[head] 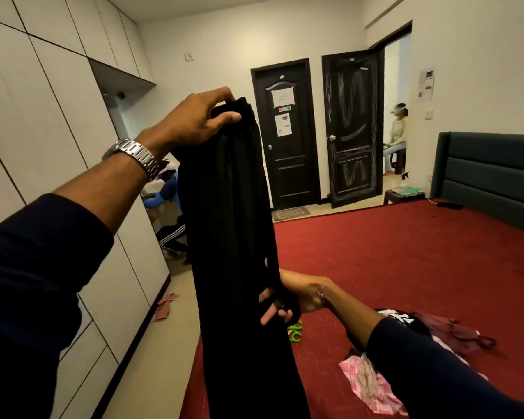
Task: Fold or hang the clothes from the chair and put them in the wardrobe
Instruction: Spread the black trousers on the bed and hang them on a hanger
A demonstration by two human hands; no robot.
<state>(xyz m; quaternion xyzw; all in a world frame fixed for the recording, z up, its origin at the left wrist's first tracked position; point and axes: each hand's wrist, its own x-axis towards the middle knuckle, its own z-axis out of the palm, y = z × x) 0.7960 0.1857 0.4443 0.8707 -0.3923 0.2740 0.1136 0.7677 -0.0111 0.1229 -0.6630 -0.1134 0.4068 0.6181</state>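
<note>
So you've got the black garment (233,237) hanging in front of you, between the wardrobe (43,131) on the left and the red bed (406,252) on the right. Your left hand (194,119) is up high, fingers and thumb curled over the bunched top edge. Your right hand (288,297) is lower down, fingers wrapped round the right side edge.

It looks like soft ribbed knit, floppy, no stiffness at all, and probably on the lighter side, though long enough that the bottom runs out of view. Stuff like this tends to slide and sag, so I'd keep hold at the top band, where it's thickest, and pinch the lower part flat before folding it over. More clothes (412,343) are lying on the near right of the bed.
</note>
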